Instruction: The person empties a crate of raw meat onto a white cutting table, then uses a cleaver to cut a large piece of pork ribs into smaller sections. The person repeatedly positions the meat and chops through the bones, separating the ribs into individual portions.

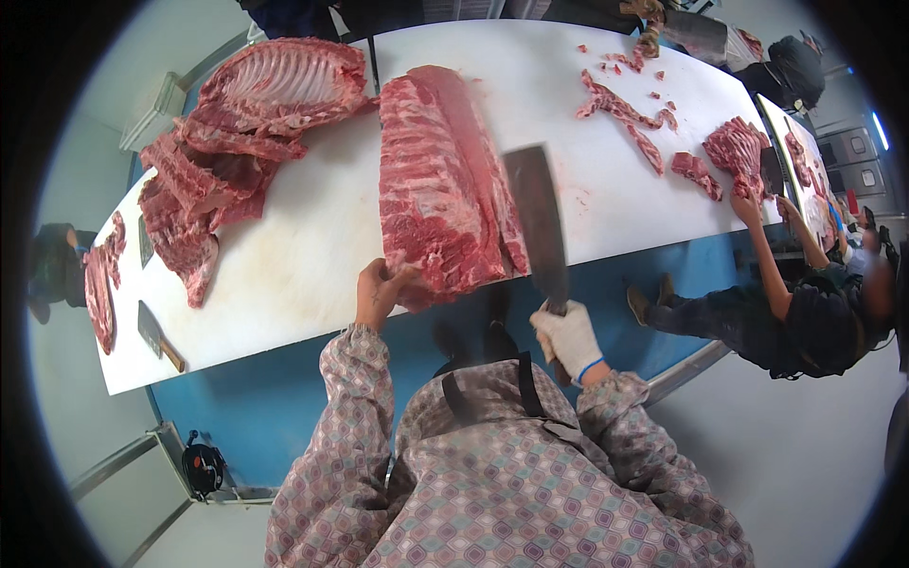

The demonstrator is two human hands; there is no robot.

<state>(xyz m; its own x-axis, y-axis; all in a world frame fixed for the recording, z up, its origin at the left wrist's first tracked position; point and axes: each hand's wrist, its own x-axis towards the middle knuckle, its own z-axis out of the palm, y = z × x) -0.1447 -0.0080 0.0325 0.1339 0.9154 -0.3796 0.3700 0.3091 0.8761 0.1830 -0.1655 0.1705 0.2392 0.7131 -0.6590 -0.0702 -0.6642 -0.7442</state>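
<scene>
A large slab of raw ribs [431, 170] lies lengthwise on the white table in front of me, its near end close to the table edge. At the near left corner of the slab, my bare left hand [383, 287] pinches the meat between thumb and fingers. My right hand [571, 341], in a white glove, is wrapped round the handle of a broad cleaver [538, 213]. The dark blade points up and away, just right of the slab, over the table edge. Whether the blade touches the board cannot be told.
More rib slabs [275, 85] are piled at the left of the white table [322, 218]. Another cleaver [156, 333] lies near its left end. Meat scraps [625, 109] are scattered to the right. A co-worker [805, 312] handles a rib piece [736, 156] at the right.
</scene>
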